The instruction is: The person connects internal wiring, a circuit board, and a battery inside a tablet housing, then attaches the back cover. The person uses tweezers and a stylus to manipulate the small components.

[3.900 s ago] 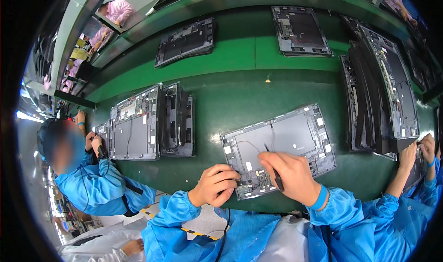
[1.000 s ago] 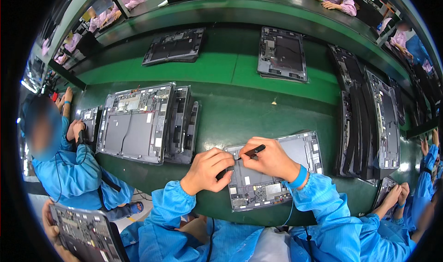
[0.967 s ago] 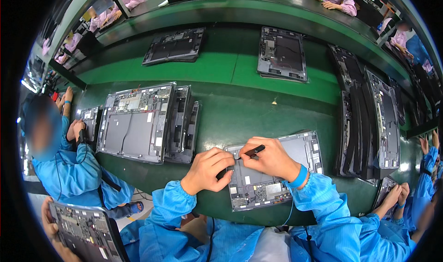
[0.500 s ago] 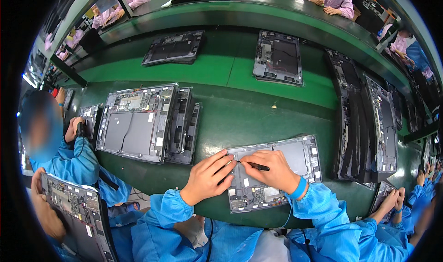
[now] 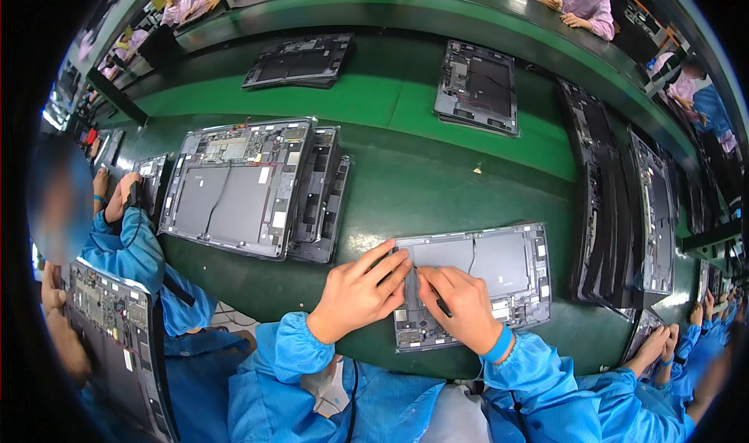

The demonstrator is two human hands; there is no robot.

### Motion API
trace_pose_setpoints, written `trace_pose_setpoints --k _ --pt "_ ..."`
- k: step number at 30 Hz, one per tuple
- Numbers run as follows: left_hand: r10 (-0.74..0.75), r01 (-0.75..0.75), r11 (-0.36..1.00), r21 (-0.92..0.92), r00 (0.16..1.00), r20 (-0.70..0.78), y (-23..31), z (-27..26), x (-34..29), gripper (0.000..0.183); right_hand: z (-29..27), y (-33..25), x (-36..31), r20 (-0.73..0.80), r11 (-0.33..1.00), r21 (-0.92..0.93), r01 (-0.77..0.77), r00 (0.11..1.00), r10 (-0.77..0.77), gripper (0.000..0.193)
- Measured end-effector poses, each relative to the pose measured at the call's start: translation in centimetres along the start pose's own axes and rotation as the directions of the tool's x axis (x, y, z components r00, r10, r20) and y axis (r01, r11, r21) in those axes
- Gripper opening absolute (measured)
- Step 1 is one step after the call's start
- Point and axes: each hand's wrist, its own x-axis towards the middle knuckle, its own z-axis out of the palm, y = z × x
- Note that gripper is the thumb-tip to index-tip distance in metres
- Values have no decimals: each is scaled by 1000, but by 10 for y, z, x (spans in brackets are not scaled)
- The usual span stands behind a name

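Note:
An opened tablet (image 5: 507, 267), with its dark grey inside and circuit parts showing, lies on the green bench in front of me. My left hand (image 5: 360, 293) rests at its left edge, fingers stretched out toward the upper left corner. Close beside those fingertips, my right hand (image 5: 460, 303) is bent over the tablet's left part in a pinch. A slim black tool is between its fingers, now mostly hidden by them. A blue band circles my right wrist. Part of the circuit board is covered by my right hand.
Stacked opened tablets (image 5: 226, 201) stand to the left, and a tall leaning stack (image 5: 655, 217) to the right. More lie at the back, one pile (image 5: 477, 88) right of centre and another (image 5: 300, 61) left. At lower left, another person's hand holds a tablet (image 5: 117, 341).
The tool's black handle, visible before, is now hidden by my right hand, which is bent more steeply. The tablet sits slightly further right in view. The head view has shifted a little.

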Motion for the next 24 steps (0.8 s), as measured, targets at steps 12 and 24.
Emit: trace_pose_setpoints --k 12,24 --pt "-162 168 980 -105 985 57 11 1 -6 41 -9 -19 -22 5 998 -53 -45 999 45 15" --pt "-200 226 951 -210 970 136 27 4 -23 47 -1 -12 -31 -147 993 118 11 989 7 14"
